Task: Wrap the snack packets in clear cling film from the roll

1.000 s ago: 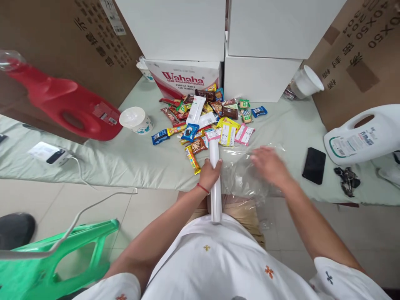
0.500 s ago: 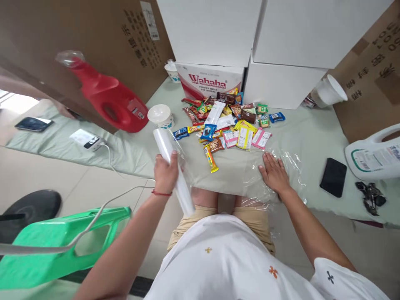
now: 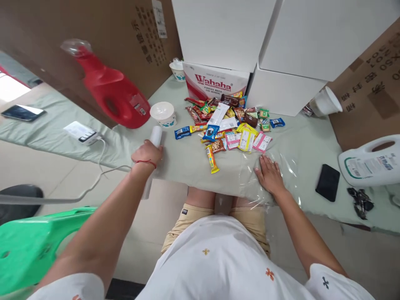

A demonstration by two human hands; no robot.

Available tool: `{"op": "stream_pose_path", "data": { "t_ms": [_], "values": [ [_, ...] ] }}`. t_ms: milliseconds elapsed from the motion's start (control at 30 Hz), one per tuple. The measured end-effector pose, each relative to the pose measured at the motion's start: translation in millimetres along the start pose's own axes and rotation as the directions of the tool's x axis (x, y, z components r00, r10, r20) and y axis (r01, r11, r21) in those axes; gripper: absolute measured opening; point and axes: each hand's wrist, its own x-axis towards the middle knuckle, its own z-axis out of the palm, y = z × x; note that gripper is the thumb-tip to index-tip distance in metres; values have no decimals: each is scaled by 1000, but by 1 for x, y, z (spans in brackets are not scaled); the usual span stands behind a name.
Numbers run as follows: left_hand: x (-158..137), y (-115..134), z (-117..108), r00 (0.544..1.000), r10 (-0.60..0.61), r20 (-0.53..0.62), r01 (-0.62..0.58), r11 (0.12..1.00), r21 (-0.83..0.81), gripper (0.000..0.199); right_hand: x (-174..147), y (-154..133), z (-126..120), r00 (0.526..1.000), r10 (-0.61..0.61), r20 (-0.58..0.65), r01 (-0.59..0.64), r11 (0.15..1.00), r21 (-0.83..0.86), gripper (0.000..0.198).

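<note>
My left hand (image 3: 147, 153) is wrapped round a white roll of plastic bags (image 3: 156, 135) at the table's left front, close to a paper cup (image 3: 163, 114). Both ends of the roll stick out past my fingers. My right hand (image 3: 269, 174) lies flat, fingers spread, on a clear plastic bag (image 3: 289, 171) on the tabletop. Part of this bag hangs over the front edge. Behind and between my hands spreads a pile of wrapped snacks and candies (image 3: 229, 118), with a yellow snack bar (image 3: 211, 159) nearest me.
A red jug (image 3: 109, 89) and a power bank (image 3: 81, 132) with a cable stand left. White boxes (image 3: 290, 91) rise behind the snacks. To the right are a black phone-like slab (image 3: 328, 182), a white jug (image 3: 371, 162) and black crumpled items (image 3: 361, 203). A green stool (image 3: 37, 237) is lower left.
My left hand has carried the roll leftward, away from the snacks, and set it lower near the paper cup. My right hand stays flat on the clear bag.
</note>
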Motion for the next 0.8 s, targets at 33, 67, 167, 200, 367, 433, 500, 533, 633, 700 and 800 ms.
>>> {"op": "stream_pose_path", "data": {
  "t_ms": [33,67,167,200,367,433,500,533,633,700,800],
  "values": [
    [2,1,2,999,-36,19,36,999,27,49,-2,0,-2,1000,1,4,-1,1000,-2,67],
    [3,3,3,996,-81,39,78,995,59,49,-3,0,-3,1000,2,6,-2,1000,-6,67],
    [3,8,4,996,-88,16,86,991,106,56,-8,2,-7,1000,12,5,-11,1000,-19,65],
    [1,10,3,997,-67,-40,71,992,101,61,-9,3,-8,1000,17,7,-17,1000,-21,65],
    [-46,47,5,848,119,-517,-190,978,-86,66,-17,5,-10,999,23,22,-23,1000,-2,64],
    [-88,85,20,739,352,-575,-524,837,-161,45,-21,1,-9,999,16,28,-16,1000,15,64],
    [-133,132,46,587,654,-477,-801,557,-222,34,-25,-3,-8,999,4,37,-5,999,34,64],
    [-153,156,60,496,782,-378,-868,430,-248,35,-27,-4,-7,999,-6,43,4,999,46,64],
    [-183,212,102,399,912,-97,-902,372,-218,47,-30,2,-7,998,-21,59,15,994,106,62],
    [-180,228,121,418,908,27,-894,416,-164,49,-25,18,-11,997,23,78,-38,980,196,61],
    [-166,225,133,392,914,102,-907,402,-124,52,3,48,-28,992,107,68,-123,944,307,58]
  ]
}}
